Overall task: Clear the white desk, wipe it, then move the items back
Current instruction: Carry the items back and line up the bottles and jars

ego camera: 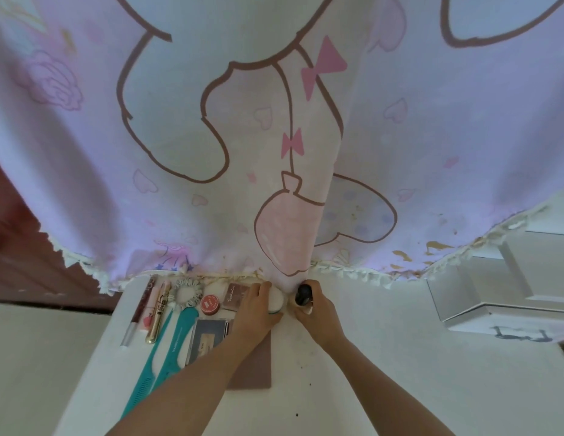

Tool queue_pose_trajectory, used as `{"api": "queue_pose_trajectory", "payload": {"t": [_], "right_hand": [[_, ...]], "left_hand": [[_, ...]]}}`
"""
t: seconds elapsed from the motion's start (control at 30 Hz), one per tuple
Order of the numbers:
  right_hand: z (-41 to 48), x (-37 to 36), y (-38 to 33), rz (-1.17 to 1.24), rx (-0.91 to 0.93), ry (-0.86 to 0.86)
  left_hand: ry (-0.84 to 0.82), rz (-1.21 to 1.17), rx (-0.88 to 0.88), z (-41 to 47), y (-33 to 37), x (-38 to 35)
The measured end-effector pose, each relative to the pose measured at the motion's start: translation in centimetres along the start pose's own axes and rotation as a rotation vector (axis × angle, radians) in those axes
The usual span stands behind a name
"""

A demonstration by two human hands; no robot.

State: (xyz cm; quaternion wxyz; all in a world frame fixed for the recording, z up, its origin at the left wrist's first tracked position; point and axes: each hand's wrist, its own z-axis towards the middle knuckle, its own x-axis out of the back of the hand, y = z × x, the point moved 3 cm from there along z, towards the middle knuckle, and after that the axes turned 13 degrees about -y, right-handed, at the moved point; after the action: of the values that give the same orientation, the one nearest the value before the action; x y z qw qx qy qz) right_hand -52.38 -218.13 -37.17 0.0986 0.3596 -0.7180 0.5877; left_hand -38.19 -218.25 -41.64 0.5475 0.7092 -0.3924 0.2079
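On the white desk (369,357), close to the curtain's hem, my left hand (255,309) grips a round white jar (276,299) with a teal base. Just to its right, my right hand (315,309) holds a small bottle with a black cap (303,294). Left of my hands lie a red round tin (210,304), a pink-brown palette (236,296), a grey scrunchie (186,292), tube-shaped cosmetics (148,309), two teal combs (167,350), a grey compact (208,336) and a mauve flat card (255,366), partly hidden by my left forearm.
A pink cartoon-print curtain (274,136) hangs over the desk's far edge. A white drawer unit (501,291) stands to the right. Dark red flooring (19,262) shows at the left. A few dark specks dot the desk near my right forearm.
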Motion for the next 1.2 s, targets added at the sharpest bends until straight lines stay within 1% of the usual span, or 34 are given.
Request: {"api": "queue_pose_trajectory", "payload": {"t": [0.1,0.2,0.3,0.37,0.43,0.5,0.57,0.67,0.73,0.77,0.83,0.93,1.0,1.13,1.2], "right_hand": [[0.0,0.0,0.0,0.004,-0.007,0.022],[-0.4,0.5,0.0,0.021,-0.014,0.096],[-1.5,1.0,0.1,-0.084,0.004,0.174],[-2.5,1.6,-0.8,-0.173,0.099,0.25],[-3.4,2.3,-2.4,-0.302,0.244,0.317],[-4.3,2.8,-4.1,-0.45,0.375,0.401],[-5.0,2.7,-5.8,-0.547,0.48,0.426],[-5.5,1.1,-8.3,-0.616,0.583,0.35],[-5.5,-0.8,-9.9,-0.647,0.63,0.27],[-5.4,-1.9,-10.7,-0.661,0.645,0.22],[-5.1,-4.4,-11.8,-0.66,0.676,0.098],[-5.2,-8.4,-12.4,-0.675,0.685,-0.141],[-6.1,-11.0,-12.5,-0.72,0.726,-0.231],[-8.8,-15.7,-14.3,-0.787,0.815,-0.349],[-10.9,-17.8,-16.0,-0.822,0.896,-0.336]], "left_hand": [[0.001,0.021,0.01,-0.4,-0.2,0.1],[0.044,0.067,-0.016,-1.2,0.1,1.0],[0.093,0.124,-0.073,-2.9,0.1,2.4],[0.133,0.158,-0.125,-4.4,-0.2,3.7],[0.203,0.171,-0.169,-6.0,-0.5,5.5],[0.27,0.167,-0.167,-7.7,-0.9,7.1],[0.33,0.171,-0.135,-9.4,-1.3,8.5],[0.395,0.184,-0.074,-12.3,-1.6,9.9],[0.439,0.178,-0.051,-14.1,-2.3,10.1],[0.448,0.15,-0.014,-15.1,-2.8,10.1],[0.468,0.106,0.066,-17.2,-3.9,10.0],[0.557,0.092,0.171,-21.0,-6.1,9.8],[0.61,0.061,0.262,-24.4,-7.6,9.3],[0.714,0.011,0.399,-32.1,-10.9,8.3],[0.756,-0.001,0.455,-36.1,-12.2,7.8]]}}
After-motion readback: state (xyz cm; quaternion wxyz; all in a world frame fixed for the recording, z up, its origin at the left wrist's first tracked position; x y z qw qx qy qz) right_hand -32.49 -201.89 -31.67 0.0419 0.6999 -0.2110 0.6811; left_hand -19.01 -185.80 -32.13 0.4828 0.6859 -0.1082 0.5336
